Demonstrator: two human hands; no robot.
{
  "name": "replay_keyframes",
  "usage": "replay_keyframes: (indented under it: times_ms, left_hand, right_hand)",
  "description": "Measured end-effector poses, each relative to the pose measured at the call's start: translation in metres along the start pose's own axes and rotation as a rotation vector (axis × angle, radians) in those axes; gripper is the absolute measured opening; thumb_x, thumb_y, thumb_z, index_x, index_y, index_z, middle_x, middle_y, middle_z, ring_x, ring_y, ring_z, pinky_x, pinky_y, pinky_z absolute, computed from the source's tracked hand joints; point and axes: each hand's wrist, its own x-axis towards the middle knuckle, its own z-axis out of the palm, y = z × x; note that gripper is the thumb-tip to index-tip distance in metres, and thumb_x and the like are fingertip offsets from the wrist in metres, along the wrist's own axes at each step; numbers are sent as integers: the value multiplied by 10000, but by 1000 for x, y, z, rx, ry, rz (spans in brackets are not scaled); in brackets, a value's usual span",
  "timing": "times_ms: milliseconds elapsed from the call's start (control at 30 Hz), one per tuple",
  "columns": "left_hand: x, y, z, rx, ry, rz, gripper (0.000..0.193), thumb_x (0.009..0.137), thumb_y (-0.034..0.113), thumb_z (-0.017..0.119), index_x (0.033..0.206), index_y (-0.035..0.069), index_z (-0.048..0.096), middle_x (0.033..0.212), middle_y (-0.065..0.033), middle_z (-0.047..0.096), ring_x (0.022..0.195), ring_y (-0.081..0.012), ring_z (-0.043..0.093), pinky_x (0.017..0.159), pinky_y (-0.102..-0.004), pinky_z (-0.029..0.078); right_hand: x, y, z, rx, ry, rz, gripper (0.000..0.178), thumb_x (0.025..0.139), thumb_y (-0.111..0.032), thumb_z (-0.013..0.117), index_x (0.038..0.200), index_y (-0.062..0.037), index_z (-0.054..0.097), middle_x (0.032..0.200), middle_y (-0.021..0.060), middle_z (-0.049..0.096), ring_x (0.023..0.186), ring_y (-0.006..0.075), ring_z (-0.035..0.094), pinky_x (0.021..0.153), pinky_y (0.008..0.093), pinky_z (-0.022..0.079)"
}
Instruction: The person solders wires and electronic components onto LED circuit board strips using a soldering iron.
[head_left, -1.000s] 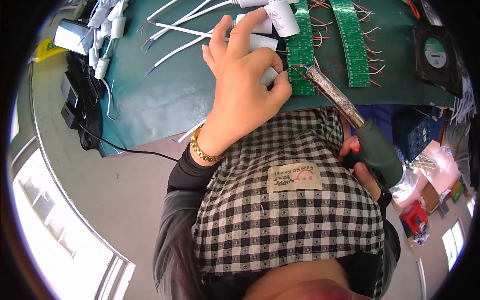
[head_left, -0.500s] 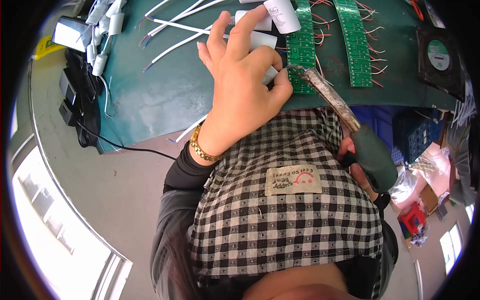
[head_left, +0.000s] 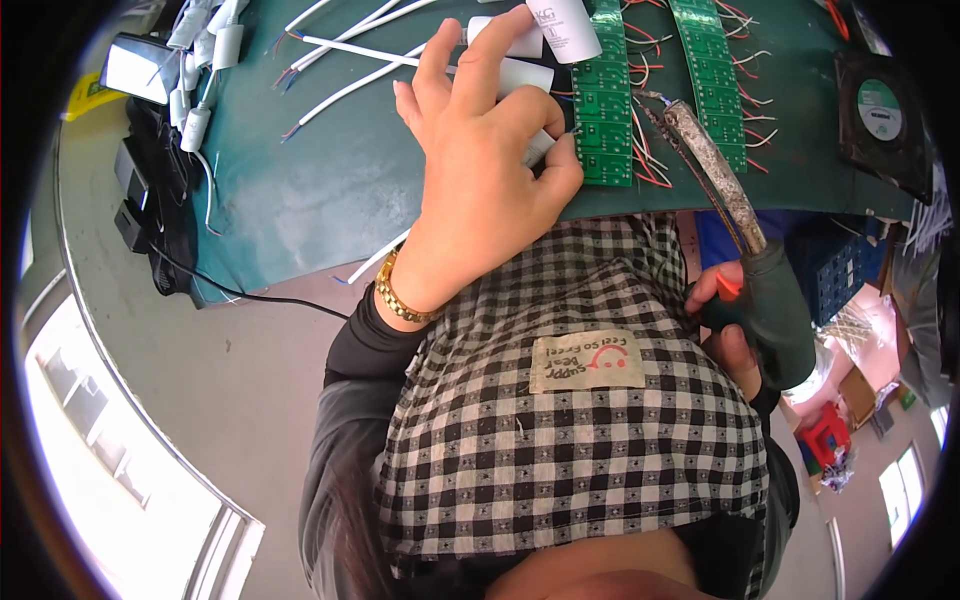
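Note:
My left hand [head_left: 490,165] is closed in a pinch at the edge of a green circuit board strip [head_left: 603,130]. Between its thumb and forefinger shows part of a white cylindrical housing [head_left: 540,148]. A thin wire end reaches from there to the board's left edge. A white cable [head_left: 378,257] comes out under the wrist. My right hand [head_left: 728,325] grips the dark handle of a soldering gun [head_left: 715,165] with a red trigger. Its tip stands right of the strip, apart from the pinch. Most of the right hand is hidden behind the handle.
A second circuit board strip [head_left: 708,90] with red and white wires lies to the right. White cylinders [head_left: 565,30] and stripped cables [head_left: 350,105] lie beyond my left hand. White housings with cables [head_left: 197,125] and black adapters [head_left: 135,185] sit far left. A black reel [head_left: 880,110] stands right.
The soldering gun has moved right, its tip leaving the place by my left fingertips. My left hand stays almost still at the board edge.

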Motion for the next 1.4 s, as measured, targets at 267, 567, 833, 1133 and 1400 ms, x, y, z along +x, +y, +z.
replay_keyframes:
  times_ms: [267,567,833,1133,1400]
  left_hand:
    - [36,52,-17,553,-759,-667,54,705,69,654,733,77,608,1371,-125,430,1271,-522,258,844,-807,166]
    - [41,46,-21,362,-777,-730,79,721,41,640,764,51,575,1402,-197,361,1276,-534,248,880,-793,176]
    - [-11,-23,3,18,-214,-32,173,709,21,638,846,43,536,1323,-315,372,1242,-508,318,1018,-575,216]
    - [72,41,-20,324,-992,-819,166,728,33,633,856,28,527,1351,-310,324,1253,-531,287,998,-615,206]
    - [68,41,-18,343,-1002,-801,172,733,28,628,864,26,517,1361,-313,315,1258,-534,284,985,-632,201]
  right_hand:
    - [-3,-8,7,140,36,186,436,836,-228,584,1157,60,519,948,131,562,807,175,505,714,292,408]
    - [-11,13,11,241,84,197,413,781,-260,644,1058,36,566,898,105,580,788,192,554,706,301,446]
    - [-6,8,6,49,-11,55,380,771,-227,646,1048,29,594,919,106,631,809,199,613,734,283,484]
    - [-13,12,5,89,-72,82,399,874,-229,588,1187,-1,492,1007,154,517,848,195,505,774,312,413]
    - [-11,15,3,81,-108,92,389,868,-243,583,1166,-15,483,1011,164,512,846,192,503,778,309,411]
